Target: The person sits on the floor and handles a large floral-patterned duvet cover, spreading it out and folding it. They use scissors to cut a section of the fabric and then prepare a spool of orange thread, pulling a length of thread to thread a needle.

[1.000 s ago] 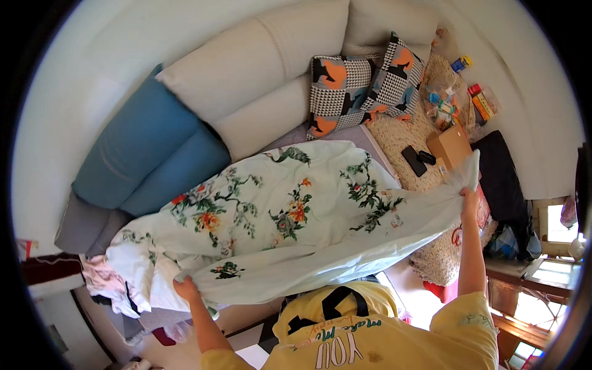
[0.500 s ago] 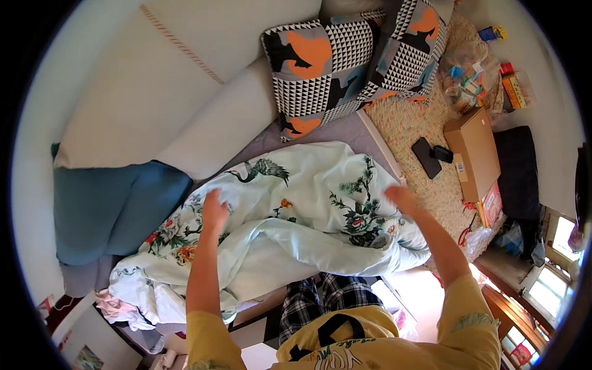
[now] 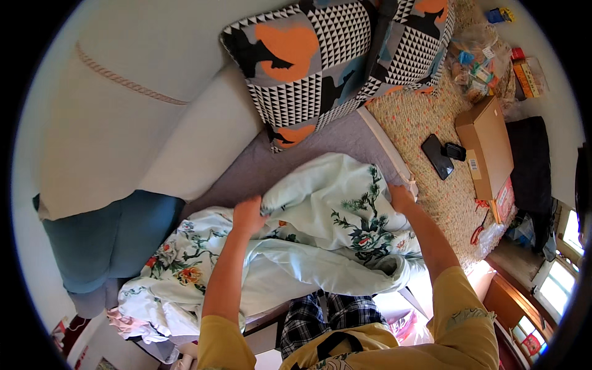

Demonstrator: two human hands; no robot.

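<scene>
A pale mint quilt with printed flowers, pine branches and dark green leaves lies rumpled in front of me. My left hand is closed on its far edge near the middle, where the cloth bunches up and folds toward me. At the quilt's right edge, my right hand is closed on the fabric, its fingertips partly hidden. The quilt's near side hangs in folds close to my legs. Beyond it shows a grey mattress-like surface.
Two patterned cushions lean at the back beside a large pale cushion. Teal fabric sits left. On a woven mat at right are a phone, a small black case, a cardboard box and bagged items.
Both hands have come down onto the quilt and taken hold of it. Its far edge has been drawn toward me and rightward, uncovering more grey surface.
</scene>
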